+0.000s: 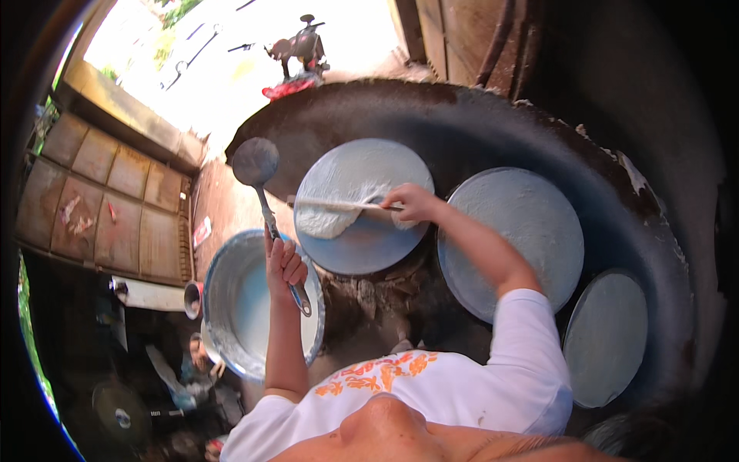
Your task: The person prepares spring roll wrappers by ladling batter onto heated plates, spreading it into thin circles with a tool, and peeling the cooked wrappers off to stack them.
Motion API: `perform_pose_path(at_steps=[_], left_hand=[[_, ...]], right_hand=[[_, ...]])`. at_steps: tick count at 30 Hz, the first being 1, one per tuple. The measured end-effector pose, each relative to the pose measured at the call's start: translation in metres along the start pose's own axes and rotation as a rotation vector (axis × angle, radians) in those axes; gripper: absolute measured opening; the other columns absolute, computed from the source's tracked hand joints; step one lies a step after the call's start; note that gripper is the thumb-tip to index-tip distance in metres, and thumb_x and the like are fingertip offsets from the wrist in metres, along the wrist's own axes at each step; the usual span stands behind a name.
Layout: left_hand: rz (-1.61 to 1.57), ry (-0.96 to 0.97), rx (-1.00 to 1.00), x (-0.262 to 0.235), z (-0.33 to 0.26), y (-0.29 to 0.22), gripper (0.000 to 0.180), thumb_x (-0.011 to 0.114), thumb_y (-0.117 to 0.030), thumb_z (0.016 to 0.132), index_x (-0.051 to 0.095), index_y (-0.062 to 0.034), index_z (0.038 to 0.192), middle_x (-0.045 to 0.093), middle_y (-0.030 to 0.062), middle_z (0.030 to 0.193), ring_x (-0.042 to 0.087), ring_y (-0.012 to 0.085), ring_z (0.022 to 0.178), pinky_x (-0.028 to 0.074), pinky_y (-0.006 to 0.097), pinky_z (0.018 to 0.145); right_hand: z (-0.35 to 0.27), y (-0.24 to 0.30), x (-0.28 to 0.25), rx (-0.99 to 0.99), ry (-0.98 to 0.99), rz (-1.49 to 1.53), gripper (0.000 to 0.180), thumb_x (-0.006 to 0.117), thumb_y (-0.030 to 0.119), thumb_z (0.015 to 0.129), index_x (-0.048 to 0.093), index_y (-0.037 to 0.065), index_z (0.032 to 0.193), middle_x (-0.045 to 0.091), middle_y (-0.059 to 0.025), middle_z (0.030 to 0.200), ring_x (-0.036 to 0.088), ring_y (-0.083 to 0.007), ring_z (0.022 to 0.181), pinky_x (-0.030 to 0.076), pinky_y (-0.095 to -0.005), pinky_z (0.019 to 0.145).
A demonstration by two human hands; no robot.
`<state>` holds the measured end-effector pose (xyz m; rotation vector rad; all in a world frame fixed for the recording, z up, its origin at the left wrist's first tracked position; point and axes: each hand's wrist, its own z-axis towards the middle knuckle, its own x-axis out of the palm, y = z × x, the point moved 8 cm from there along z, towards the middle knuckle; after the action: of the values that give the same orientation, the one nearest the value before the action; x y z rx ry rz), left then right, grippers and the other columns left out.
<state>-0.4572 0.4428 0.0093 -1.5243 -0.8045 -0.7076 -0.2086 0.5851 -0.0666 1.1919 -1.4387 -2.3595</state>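
Observation:
My left hand (285, 266) is closed round the handle of a long metal ladle (255, 162), its bowl raised to the left of the nearest griddle. My right hand (412, 202) grips one end of a thin, flat, pale spreader (331, 203). The spreader lies across wet white batter (325, 223) on the round griddle (366, 258). Part of that griddle's front is bare, and the batter forms an uneven lower edge. Below my left hand stands a large round tub (213, 316) holding whitish liquid.
A second round griddle (531, 246) with a pale layer sits to the right, under my right forearm. A third pale disc (608, 339) is beyond it. The dark curved stove (477, 115) surrounds them. A tiled ledge (115, 200) is at left; a small dark machine (299, 50) stands behind.

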Motion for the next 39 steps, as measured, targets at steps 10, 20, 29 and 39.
perform_pose_path(at_steps=[10, 20, 29, 39], left_hand=[[0.686, -0.120, 0.134, 0.042, -0.009, 0.004, 0.058, 0.048, -0.009, 0.095, 0.022, -0.0220, 0.146, 0.034, -0.0035, 0.059, 0.030, 0.0045, 0.041, 0.027, 0.021, 0.034], [0.706, -0.237, 0.092, 0.011, -0.031, -0.002, 0.059, 0.048, -0.009, 0.094, 0.022, -0.0200, 0.145, 0.029, -0.0047, 0.056, 0.028, 0.0054, 0.040, 0.026, 0.022, 0.035], [0.864, 0.034, 0.265, -0.001, -0.102, -0.093, 0.059, 0.049, -0.013, 0.095, 0.021, -0.0199, 0.146, 0.027, -0.0047, 0.053, 0.026, 0.0046, 0.034, 0.023, 0.021, 0.030], [0.683, 0.175, 0.210, -0.033, -0.153, -0.190, 0.063, 0.052, -0.011, 0.094, 0.018, -0.0156, 0.147, 0.030, -0.0050, 0.052, 0.028, 0.0035, 0.035, 0.024, 0.020, 0.031]], right_hand=[[-0.104, 0.013, -0.001, 0.345, -0.774, 0.042, 0.026, 0.054, 0.000, 0.066, 0.067, 0.003, 0.089, 0.065, -0.0168, 0.094, 0.061, -0.0324, 0.089, 0.049, -0.0373, 0.079], [-0.084, 0.079, 0.054, 0.144, -0.351, -0.319, 0.028, 0.055, -0.002, 0.067, 0.065, 0.010, 0.090, 0.062, -0.0068, 0.095, 0.055, -0.0291, 0.088, 0.048, -0.0377, 0.077], [-0.120, 0.174, 0.156, 0.270, -0.730, 0.268, 0.032, 0.061, -0.004, 0.077, 0.056, 0.003, 0.109, 0.065, -0.0061, 0.092, 0.061, -0.0106, 0.079, 0.050, -0.0271, 0.072], [0.016, 0.117, 0.376, 0.597, -1.101, 1.332, 0.021, 0.052, 0.029, 0.095, 0.039, 0.021, 0.110, 0.044, -0.0013, 0.073, 0.036, -0.0060, 0.043, 0.030, -0.0205, 0.034]])
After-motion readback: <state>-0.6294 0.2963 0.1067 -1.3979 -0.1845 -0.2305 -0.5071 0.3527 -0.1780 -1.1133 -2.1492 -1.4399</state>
